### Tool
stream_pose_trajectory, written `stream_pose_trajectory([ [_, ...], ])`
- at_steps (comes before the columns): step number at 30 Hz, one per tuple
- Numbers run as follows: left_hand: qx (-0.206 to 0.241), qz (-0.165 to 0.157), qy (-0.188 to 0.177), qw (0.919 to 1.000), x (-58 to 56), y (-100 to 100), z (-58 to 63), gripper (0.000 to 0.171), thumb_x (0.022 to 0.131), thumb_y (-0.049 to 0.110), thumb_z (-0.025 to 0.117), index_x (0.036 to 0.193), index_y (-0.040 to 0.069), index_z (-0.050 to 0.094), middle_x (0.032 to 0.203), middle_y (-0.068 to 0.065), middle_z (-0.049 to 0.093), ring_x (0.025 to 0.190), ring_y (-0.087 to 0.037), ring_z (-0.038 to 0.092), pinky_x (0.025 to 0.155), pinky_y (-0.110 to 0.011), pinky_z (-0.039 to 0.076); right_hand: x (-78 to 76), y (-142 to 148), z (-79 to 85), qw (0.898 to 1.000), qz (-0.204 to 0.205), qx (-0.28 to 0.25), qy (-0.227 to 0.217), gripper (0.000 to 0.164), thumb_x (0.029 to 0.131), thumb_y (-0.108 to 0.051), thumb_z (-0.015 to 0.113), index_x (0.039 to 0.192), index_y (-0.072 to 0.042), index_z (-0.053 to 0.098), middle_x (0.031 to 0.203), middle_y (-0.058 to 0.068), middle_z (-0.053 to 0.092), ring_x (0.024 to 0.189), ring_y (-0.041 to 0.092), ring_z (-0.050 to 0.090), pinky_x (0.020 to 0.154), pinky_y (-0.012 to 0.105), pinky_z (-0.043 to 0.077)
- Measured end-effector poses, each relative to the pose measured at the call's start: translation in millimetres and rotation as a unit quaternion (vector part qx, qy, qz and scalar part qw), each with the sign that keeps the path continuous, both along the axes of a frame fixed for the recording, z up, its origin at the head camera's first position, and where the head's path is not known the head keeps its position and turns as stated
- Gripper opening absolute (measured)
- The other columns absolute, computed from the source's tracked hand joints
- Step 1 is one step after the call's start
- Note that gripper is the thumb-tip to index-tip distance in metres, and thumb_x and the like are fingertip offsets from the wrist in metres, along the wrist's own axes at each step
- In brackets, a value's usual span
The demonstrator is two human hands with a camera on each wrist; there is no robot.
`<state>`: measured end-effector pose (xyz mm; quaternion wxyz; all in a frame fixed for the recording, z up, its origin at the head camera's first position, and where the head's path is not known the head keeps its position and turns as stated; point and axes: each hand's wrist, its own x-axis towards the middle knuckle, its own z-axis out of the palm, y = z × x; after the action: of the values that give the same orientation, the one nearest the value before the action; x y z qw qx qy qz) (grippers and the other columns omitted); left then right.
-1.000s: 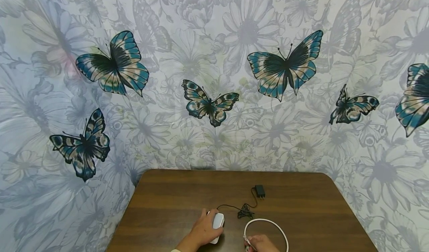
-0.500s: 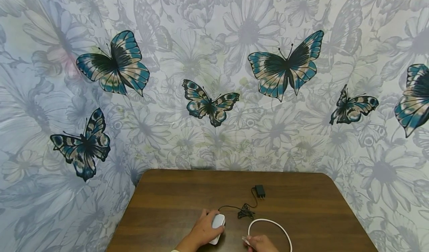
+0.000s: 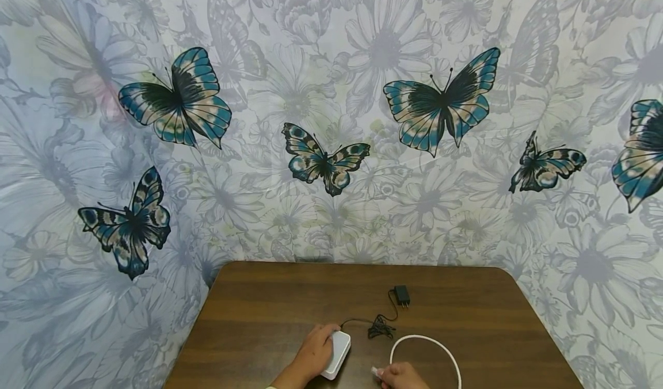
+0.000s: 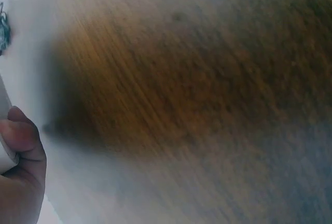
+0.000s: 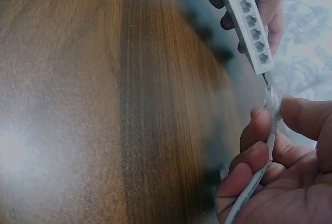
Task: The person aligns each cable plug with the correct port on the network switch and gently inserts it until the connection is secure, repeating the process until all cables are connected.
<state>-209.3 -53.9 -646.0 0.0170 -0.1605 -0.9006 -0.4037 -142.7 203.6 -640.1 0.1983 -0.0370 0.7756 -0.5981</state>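
Note:
My left hand (image 3: 312, 351) grips a white network switch (image 3: 339, 355) by its left side, low over the near part of the table. In the right wrist view a row of several Ethernet ports (image 5: 254, 29) shows along the switch's narrow face. To the right, my right hand (image 3: 404, 376) pinches the end of a white Ethernet cable (image 3: 426, 338) between thumb and forefinger. Its clear plug (image 5: 272, 98) sticks out past the fingertips, apart from the ports. The cable's far end is out of view. Only the thumb and part of the switch show in the left wrist view.
A thin black cord (image 3: 381, 327), partly bundled, runs from the switch's far end to a black power adapter (image 3: 401, 294) on the brown wooden table (image 3: 279, 297). Behind the table hangs a floral cloth (image 3: 331, 228) with butterflies.
The switch has shifted slightly right and turned, with more of its top showing as the left thumb has gone out of sight. The cable loop has moved right; its plug now points left.

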Motion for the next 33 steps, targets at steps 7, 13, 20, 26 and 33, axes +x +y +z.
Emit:
stream_pose_trajectory([
  [7,0.016,0.018,-0.016,0.9996,-1.5,1.1,-2.2,0.032,0.088,0.001,0.055,0.114,0.01,0.071,0.106,-0.007,0.069,0.092,-0.02,0.061,0.075,-0.033,0.047,-0.9,-3.0,0.4,1.0,0.001,0.011,0.022,0.034,0.096,-0.015,0.062,0.084,0.017,0.059,0.068,-0.006,0.057,0.059,0.006,0.048,0.054,0.019,0.038],
  [13,0.118,0.038,-0.103,0.987,-4.3,2.0,-3.9,0.037,0.09,0.002,0.061,0.126,0.004,0.065,0.123,-0.016,0.067,0.107,-0.028,0.061,0.086,-0.04,0.049,-1.9,-4.8,0.8,1.0,-0.004,0.014,0.014,0.032,0.098,-0.013,0.06,0.086,0.017,0.059,0.069,-0.004,0.057,0.061,0.01,0.048,0.055,0.02,0.039],
  [20,0.206,0.05,-0.157,0.9647,-6.9,-0.7,-8.5,0.042,0.09,0.004,0.064,0.132,-0.003,0.059,0.121,-0.022,0.065,0.094,-0.023,0.06,0.072,-0.032,0.05,-1.2,-5.1,4.7,1.0,0.005,-0.003,0.004,0.034,0.099,-0.014,0.059,0.088,0.018,0.057,0.07,-0.004,0.058,0.058,0.007,0.046,0.053,0.018,0.037],
  [26,0.254,0.073,-0.226,0.9377,-7.1,0.7,-9.8,0.057,0.094,0.011,0.062,0.144,-0.008,0.043,0.128,-0.03,0.056,0.087,-0.022,0.062,0.068,-0.035,0.054,-1.9,-5.8,5.5,1.0,0.013,-0.022,0.0,0.033,0.1,-0.013,0.056,0.095,0.02,0.056,0.07,-0.005,0.058,0.056,0.005,0.044,0.052,0.016,0.035],
  [33,0.348,0.065,-0.341,0.8708,-5.7,0.5,-3.8,0.052,0.098,0.019,0.054,0.141,-0.006,0.041,0.094,-0.012,0.063,0.076,-0.022,0.064,0.062,-0.04,0.056,-2.2,-6.5,3.5,0.999,0.013,-0.033,-0.005,0.033,0.101,-0.011,0.055,0.099,0.021,0.056,0.07,-0.004,0.058,0.057,0.006,0.045,0.052,0.017,0.036],
])
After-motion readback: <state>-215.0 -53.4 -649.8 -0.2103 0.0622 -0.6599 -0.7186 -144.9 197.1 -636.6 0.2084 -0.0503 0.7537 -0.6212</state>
